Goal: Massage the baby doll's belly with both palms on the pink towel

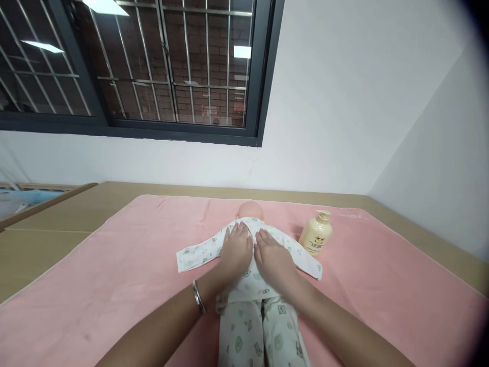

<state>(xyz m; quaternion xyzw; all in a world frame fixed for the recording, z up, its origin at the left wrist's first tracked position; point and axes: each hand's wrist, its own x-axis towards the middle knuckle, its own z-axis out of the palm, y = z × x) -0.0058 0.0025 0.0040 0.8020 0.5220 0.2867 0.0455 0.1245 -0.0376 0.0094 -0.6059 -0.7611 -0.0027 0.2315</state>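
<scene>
Two hands, palms down: my left hand (237,250) and right hand (274,259), flattened, gripping nothing visible | shirt (249,281): beneath them, on the doll (251,209), atop the pink sheet (84,306) | handling: probably light, soft, easily creased; best held by cuffs (182,262) or hem (250,297).

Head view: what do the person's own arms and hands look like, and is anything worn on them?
The left hand and right hand are ungloved, with no rings that I can make out. A shiny silver bangle circles the left wrist; nothing shows on the right wrist. No sleeves show on either forearm.
</scene>
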